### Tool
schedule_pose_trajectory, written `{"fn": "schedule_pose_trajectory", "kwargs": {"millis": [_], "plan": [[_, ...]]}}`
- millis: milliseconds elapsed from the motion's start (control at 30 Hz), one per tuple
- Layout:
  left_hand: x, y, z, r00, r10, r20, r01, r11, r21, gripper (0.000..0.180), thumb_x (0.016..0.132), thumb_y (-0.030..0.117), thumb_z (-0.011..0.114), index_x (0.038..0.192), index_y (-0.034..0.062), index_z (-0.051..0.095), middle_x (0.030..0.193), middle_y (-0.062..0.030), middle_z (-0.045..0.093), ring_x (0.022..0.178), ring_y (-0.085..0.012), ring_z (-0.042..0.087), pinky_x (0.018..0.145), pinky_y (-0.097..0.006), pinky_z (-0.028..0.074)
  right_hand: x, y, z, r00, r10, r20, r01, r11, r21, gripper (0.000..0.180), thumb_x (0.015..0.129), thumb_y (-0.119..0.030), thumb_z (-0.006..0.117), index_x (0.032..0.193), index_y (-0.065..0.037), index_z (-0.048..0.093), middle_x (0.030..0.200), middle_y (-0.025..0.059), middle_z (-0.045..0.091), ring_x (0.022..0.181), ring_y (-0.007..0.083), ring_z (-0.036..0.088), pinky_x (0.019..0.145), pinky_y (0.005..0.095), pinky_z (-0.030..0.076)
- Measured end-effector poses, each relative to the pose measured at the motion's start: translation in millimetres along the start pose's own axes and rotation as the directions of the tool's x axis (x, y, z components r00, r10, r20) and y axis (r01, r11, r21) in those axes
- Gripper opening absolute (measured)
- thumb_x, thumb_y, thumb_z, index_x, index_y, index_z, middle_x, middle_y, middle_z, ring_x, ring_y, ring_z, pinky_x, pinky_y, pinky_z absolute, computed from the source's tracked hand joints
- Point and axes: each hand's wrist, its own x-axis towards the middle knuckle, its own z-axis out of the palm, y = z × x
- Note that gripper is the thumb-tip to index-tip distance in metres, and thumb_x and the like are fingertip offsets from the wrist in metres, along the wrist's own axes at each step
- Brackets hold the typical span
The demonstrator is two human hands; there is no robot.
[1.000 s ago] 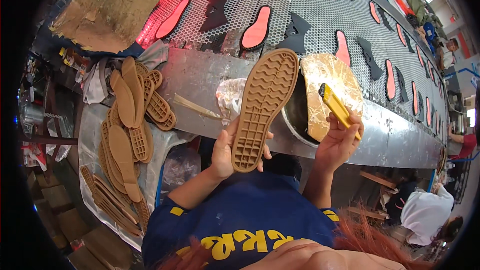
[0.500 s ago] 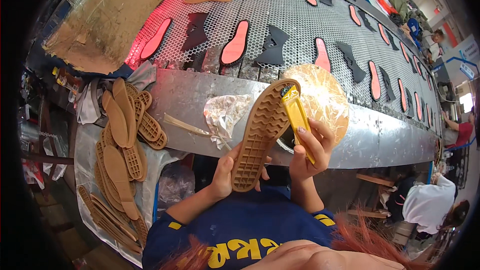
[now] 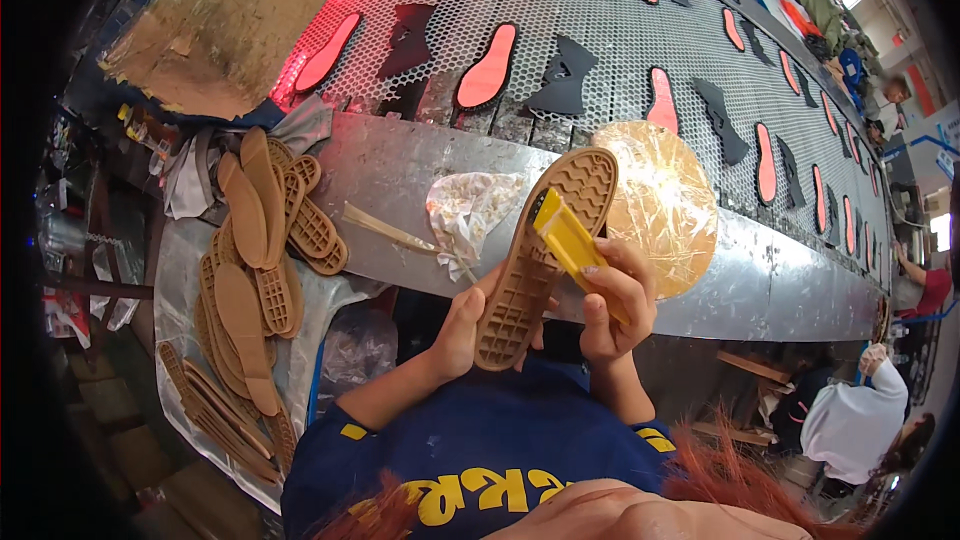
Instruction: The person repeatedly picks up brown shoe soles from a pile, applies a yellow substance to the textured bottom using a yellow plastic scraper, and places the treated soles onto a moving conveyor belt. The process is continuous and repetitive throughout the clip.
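My left hand grips a tan rubber shoe sole near its lower end, the thumb along its side. The sole is tilted, its toe up and to the right, with the grid and wavy ribs facing me. In my right hand is a flat yellow-handled brush, pinched between thumb and fingers. Its dark bristle end lies at the sole's left edge, about halfway up. The handle crosses in front of the sole.
Tan soles are piled on a plastic-covered surface at left. Ahead, a mesh conveyor carries pink-topped insoles and black shoe pieces. A round wrapped lid and crumpled paper lie on the metal ledge. People work at far right.
The brush has moved from the sole's upper right rim across to its left edge. The view has shifted slightly; both hands keep their holds.
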Motion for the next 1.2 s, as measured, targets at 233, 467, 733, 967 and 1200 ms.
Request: {"fn": "schedule_pose_trajectory", "kwargs": {"millis": [233, 467, 733, 967, 1200], "plan": [[7.4, 5.1, 2.5, 1.0, 0.006, -0.011, -0.007, 0.996, -0.091, 0.081, 0.092, 0.067, 0.023, 0.148, 0.0102, 0.012, 0.109, -0.0172, 0.056, 0.082, -0.0206, 0.063, 0.05, -0.031, 0.056, -11.6, -6.1, -7.9, 0.99, 0.033, 0.136, -0.051, 0.99, 0.128, 0.022, 0.089, -0.018, 0.061, 0.095, 0.004, 0.06, 0.109, 0.0233, 0.058, 0.094, 0.0297, 0.06, 0.083, 0.0348, 0.048], [18.2, 13.1, 9.7, 0.994, 0.064, -0.092, -0.069, 0.996, -0.05, 0.079, 0.091, 0.068, 0.016, 0.145, 0.0105, 0.018, 0.116, -0.0186, 0.053, 0.082, -0.0222, 0.064, 0.049, -0.033, 0.058, -16.1, -24.6, -11.2, 0.975, -0.029, 0.221, -0.011, 0.983, 0.181, 0.022, 0.086, -0.017, 0.065, 0.096, 0.002, 0.06, 0.108, 0.0237, 0.057, 0.09, 0.0285, 0.062, 0.077, 0.0327, 0.052], [20.5, 21.9, 7.7, 0.985, 0.089, -0.15, -0.111, 0.983, -0.146, 0.087, 0.089, 0.071, 0.009, 0.141, 0.0035, 0.029, 0.116, -0.0266, 0.054, 0.076, -0.0282, 0.065, 0.067, -0.037, 0.055, -13.1, -36.8, -15.9, 0.942, -0.065, 0.33, -0.039, 0.953, 0.299, 0.02, 0.086, -0.016, 0.066, 0.096, 0.0, 0.059, 0.108, 0.0237, 0.059, 0.088, 0.0285, 0.063, 0.076, 0.0322, 0.053], [13.8, 29.6, 9.9, 0.981, 0.055, -0.186, -0.095, 0.973, -0.212, 0.087, 0.09, 0.071, 0.008, 0.142, 0.0052, 0.03, 0.117, -0.0237, 0.054, 0.095, -0.0248, 0.062, 0.079, -0.034, 0.053, -11.2, -26.3, -16.9, 0.928, 0.006, 0.373, -0.209, 0.836, 0.507, 0.021, 0.089, -0.023, 0.064, 0.093, -0.004, 0.056, 0.11, 0.0246, 0.058, 0.098, 0.0313, 0.062, 0.084, 0.0355, 0.051], [10.9, 38.4, 17.9, 0.993, -0.037, -0.113, 0.005, 0.962, -0.273, 0.087, 0.091, 0.07, 0.011, 0.142, 0.0016, 0.028, 0.123, -0.0228, 0.053, 0.109, -0.0303, 0.057, 0.096, -0.04, 0.044, -0.1, -10.7, -12.0, 0.913, 0.002, 0.409, -0.324, 0.614, 0.72, 0.024, 0.096, -0.028, 0.051, 0.092, -0.005, 0.053, 0.105, 0.0238, 0.058, 0.099, 0.0307, 0.059, 0.088, 0.0413, 0.047]]}}
